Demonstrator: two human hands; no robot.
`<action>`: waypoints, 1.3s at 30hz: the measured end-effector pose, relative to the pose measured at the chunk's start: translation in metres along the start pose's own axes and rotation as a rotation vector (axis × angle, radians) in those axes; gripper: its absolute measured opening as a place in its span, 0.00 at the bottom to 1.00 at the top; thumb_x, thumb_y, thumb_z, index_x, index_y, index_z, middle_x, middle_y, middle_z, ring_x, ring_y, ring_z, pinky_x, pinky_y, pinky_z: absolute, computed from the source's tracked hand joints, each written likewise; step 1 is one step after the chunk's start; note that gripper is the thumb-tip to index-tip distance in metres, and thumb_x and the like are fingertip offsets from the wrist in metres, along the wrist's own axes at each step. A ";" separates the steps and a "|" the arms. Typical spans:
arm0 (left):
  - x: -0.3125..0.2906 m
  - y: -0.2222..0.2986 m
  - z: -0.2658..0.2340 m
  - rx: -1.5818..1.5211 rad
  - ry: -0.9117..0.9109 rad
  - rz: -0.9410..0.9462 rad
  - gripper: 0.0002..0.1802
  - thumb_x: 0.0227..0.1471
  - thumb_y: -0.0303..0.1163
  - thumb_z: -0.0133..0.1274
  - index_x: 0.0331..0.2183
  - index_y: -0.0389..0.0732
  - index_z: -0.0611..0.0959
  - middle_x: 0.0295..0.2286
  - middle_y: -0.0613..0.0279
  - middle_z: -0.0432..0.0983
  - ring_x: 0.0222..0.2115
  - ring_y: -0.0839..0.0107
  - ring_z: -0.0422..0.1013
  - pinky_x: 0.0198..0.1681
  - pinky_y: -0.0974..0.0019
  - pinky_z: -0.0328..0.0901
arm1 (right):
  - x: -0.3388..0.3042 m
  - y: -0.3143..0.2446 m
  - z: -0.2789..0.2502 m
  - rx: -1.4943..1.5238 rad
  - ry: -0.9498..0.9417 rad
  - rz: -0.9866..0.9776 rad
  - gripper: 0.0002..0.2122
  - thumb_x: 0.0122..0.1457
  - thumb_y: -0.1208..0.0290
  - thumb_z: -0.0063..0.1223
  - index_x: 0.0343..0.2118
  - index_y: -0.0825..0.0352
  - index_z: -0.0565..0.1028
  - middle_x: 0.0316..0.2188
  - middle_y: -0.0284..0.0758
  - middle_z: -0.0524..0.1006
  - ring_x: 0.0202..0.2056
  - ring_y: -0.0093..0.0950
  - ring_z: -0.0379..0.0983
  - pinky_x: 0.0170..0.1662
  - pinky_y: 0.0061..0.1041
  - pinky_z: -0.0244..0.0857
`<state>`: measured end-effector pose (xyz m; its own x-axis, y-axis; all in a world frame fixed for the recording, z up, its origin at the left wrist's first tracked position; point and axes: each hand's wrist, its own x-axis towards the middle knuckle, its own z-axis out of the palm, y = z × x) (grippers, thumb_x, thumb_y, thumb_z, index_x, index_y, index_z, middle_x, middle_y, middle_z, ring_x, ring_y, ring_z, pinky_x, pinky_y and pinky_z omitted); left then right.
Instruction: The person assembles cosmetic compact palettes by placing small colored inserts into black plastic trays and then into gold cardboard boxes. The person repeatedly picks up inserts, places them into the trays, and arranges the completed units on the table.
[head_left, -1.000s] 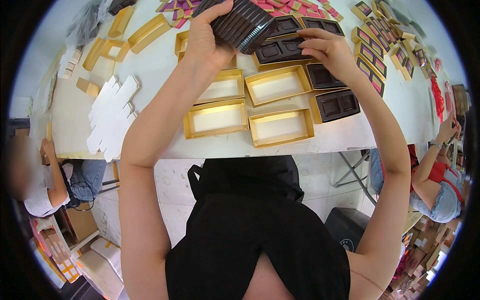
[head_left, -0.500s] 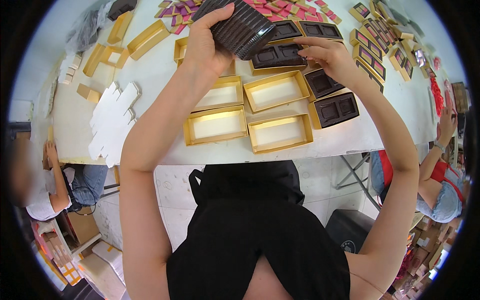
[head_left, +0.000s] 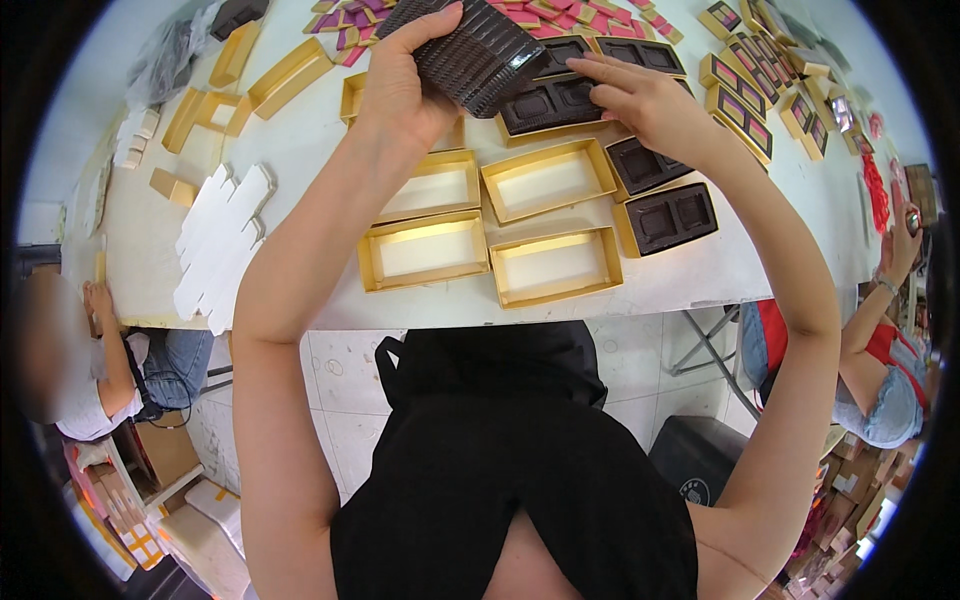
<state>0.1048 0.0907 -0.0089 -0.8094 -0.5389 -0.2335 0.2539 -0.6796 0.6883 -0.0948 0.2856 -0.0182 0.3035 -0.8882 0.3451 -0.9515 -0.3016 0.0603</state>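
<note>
The left hand [head_left: 400,85] is gripping a stack of dark trays [head_left: 470,50]; the right hand [head_left: 650,100] is pressing spread fingers on a dark insert [head_left: 545,100]. Empty gold boxes [head_left: 425,250] are lying nearer on the counter [head_left: 300,150].

Right hand [head_left: 645,100] shifted from the stack of dark trays [head_left: 475,50] down onto the dark insert [head_left: 548,102] in a gold box, pressing it.

The left hand [head_left: 400,85] grips a stack of dark trays [head_left: 470,50] while the right hand [head_left: 645,100] presses a tray insert [head_left: 545,103] into a gold box.
</note>
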 end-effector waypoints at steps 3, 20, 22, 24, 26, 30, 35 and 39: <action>0.000 0.000 -0.002 -0.028 -0.064 -0.023 0.20 0.51 0.35 0.58 0.47 0.42 0.78 0.42 0.59 0.79 0.44 0.59 0.75 0.49 0.37 0.66 | -0.001 0.003 0.001 0.100 -0.078 0.084 0.09 0.50 0.83 0.59 0.32 0.70 0.70 0.55 0.41 0.73 0.41 0.42 0.78 0.40 0.34 0.74; -0.041 0.004 0.028 0.165 -0.212 0.218 0.18 0.52 0.29 0.58 0.46 0.38 0.77 0.41 0.57 0.79 0.42 0.62 0.77 0.48 0.59 0.72 | 0.057 -0.067 -0.047 1.504 0.284 0.752 0.16 0.55 0.74 0.60 0.48 0.62 0.77 0.51 0.38 0.74 0.46 0.41 0.74 0.50 0.34 0.70; -0.065 0.011 0.048 0.300 -0.163 0.277 0.17 0.51 0.28 0.57 0.44 0.36 0.77 0.39 0.55 0.79 0.39 0.62 0.77 0.46 0.61 0.73 | 0.050 -0.063 -0.050 1.353 0.162 0.746 0.23 0.62 0.65 0.56 0.58 0.68 0.69 0.49 0.37 0.75 0.47 0.25 0.73 0.49 0.24 0.69; -0.080 0.016 0.039 0.285 -0.243 0.243 0.21 0.49 0.27 0.60 0.47 0.36 0.77 0.39 0.56 0.79 0.41 0.67 0.76 0.46 0.64 0.71 | 0.060 -0.080 -0.079 1.582 0.263 0.829 0.25 0.59 0.71 0.60 0.56 0.78 0.67 0.47 0.43 0.77 0.43 0.30 0.76 0.48 0.28 0.71; -0.101 0.022 0.047 0.266 -0.183 0.133 0.23 0.49 0.26 0.61 0.48 0.35 0.76 0.40 0.56 0.79 0.41 0.67 0.76 0.46 0.63 0.71 | 0.055 -0.092 -0.088 1.635 0.396 0.864 0.26 0.59 0.70 0.60 0.57 0.79 0.66 0.48 0.43 0.76 0.45 0.30 0.76 0.47 0.27 0.71; -0.086 0.017 -0.009 0.139 -0.143 0.155 0.20 0.52 0.31 0.59 0.47 0.38 0.77 0.42 0.57 0.78 0.43 0.61 0.76 0.50 0.56 0.72 | 0.025 -0.082 -0.074 1.240 0.366 0.758 0.24 0.61 0.69 0.57 0.57 0.74 0.67 0.50 0.41 0.75 0.46 0.29 0.75 0.48 0.25 0.70; -0.108 0.014 -0.023 -0.160 -0.238 -0.151 0.25 0.51 0.41 0.55 0.48 0.37 0.75 0.44 0.49 0.76 0.46 0.50 0.74 0.45 0.33 0.70 | 0.003 -0.086 -0.070 -0.107 -0.042 0.311 0.23 0.51 0.74 0.64 0.52 0.63 0.74 0.47 0.35 0.72 0.49 0.36 0.69 0.51 0.30 0.68; -0.097 -0.002 -0.024 -0.160 -0.204 -0.189 0.25 0.52 0.42 0.54 0.48 0.37 0.75 0.45 0.48 0.76 0.47 0.48 0.73 0.45 0.30 0.68 | 0.007 -0.097 -0.043 -0.156 -0.147 0.242 0.24 0.49 0.77 0.64 0.52 0.63 0.75 0.45 0.34 0.74 0.50 0.33 0.67 0.52 0.29 0.68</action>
<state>0.1956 0.1327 -0.0042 -0.9356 -0.2955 -0.1930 0.1559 -0.8367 0.5250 -0.0028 0.3235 0.0188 0.0610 -0.9716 0.2287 -0.9897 -0.0292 0.1402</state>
